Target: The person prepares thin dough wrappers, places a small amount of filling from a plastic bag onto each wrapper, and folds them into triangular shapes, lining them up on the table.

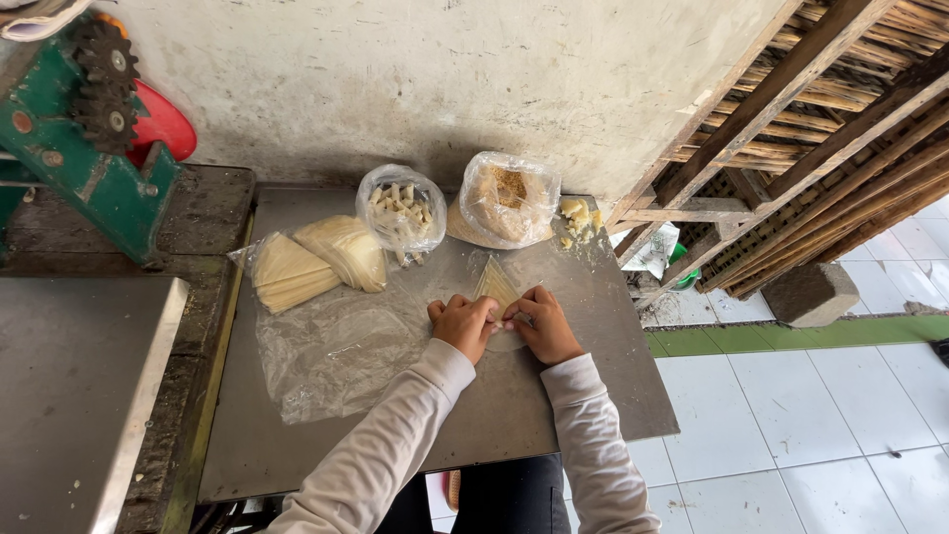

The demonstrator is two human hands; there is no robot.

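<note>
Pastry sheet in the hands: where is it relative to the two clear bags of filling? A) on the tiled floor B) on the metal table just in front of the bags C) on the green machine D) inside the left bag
B: the pale pastry sheet lies on the metal table, pinched by the left hand and right hand, just in front of the bag of white sticks and the bag of brown crumbs.
</note>
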